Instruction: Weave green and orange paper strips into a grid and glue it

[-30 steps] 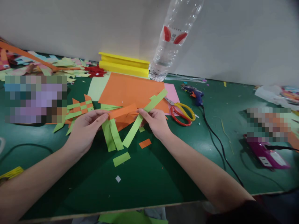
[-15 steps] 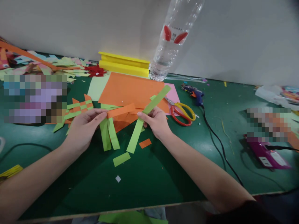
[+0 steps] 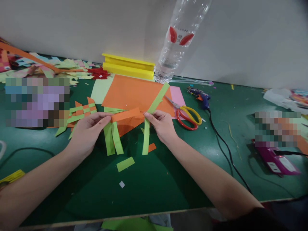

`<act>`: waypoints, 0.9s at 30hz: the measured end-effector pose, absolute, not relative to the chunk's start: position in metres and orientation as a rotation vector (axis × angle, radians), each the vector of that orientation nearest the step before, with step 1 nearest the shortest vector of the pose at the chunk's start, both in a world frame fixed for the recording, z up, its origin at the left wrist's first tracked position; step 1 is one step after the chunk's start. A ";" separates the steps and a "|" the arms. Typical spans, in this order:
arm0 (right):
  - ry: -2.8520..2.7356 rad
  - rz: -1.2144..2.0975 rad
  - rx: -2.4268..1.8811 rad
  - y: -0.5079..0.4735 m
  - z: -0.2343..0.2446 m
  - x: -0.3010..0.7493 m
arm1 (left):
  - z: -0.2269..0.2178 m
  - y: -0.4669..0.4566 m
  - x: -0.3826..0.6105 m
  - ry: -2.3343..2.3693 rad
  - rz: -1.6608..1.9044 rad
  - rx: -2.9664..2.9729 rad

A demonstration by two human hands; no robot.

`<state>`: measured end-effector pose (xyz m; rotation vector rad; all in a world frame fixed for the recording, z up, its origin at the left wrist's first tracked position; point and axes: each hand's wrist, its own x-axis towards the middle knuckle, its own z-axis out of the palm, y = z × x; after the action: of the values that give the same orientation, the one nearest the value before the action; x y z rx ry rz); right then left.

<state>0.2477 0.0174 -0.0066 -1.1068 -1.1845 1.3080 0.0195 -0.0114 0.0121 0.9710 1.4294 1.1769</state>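
In left hand (image 3: 88, 131): pinching orange paper strip (image 3: 126, 114), hanging green strips (image 3: 117, 138) at overlap | in right hand (image 3: 164, 126): pinching green paper strip (image 3: 146, 138) near mid-length | over green tabletop (image 3: 156, 189), by orange sheet (image 3: 134, 91) | likely featherlight, bendy, prone to creasing, tearing; best taken flat-faced at overlaps

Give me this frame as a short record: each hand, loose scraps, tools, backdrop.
Left hand: pinches an orange strip; two green strips hang below
Right hand: pinches a single green strip
Loose scraps: green piece, orange piece, small pale piece
Tools: scissors with red and yellow handles; glue gun, cord attached
Backdrop: large orange sheet, yellow folded piece, clear bottle
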 end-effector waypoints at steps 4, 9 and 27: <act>-1.191 1.285 -1.135 0.018 -0.005 0.248 | 0.013 -0.011 0.019 1.425 1.186 0.913; -1.124 1.353 -1.114 0.017 -0.003 0.247 | 0.010 -0.010 0.017 1.429 1.166 0.970; -1.139 1.429 -1.018 0.018 -0.004 0.248 | 0.006 -0.009 0.018 1.435 1.135 1.052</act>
<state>0.2479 0.0179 -0.0039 -1.0180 -1.1387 1.4289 0.0180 -0.0092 0.0060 1.0525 1.4354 1.1352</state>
